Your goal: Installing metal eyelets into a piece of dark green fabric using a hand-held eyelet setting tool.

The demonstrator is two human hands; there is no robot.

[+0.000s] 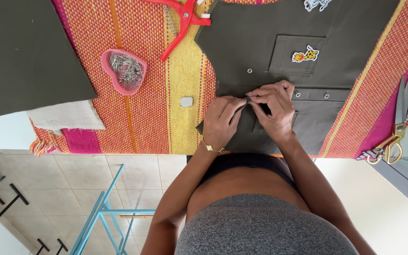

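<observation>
Both hands pinch one fold of the dark olive garment, mid-surface: left hand, right hand, grips closed. Pinched item hidden. Yellow giraffe patch on far pocket.

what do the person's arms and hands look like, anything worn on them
Both arms are bare, with no sleeves or gloves. The left hand has a thin gold chain bracelet at its wrist. The right hand shows no jewellery.

Both hands pinching olive fabric fold, w/ pin dish nearby.
</observation>
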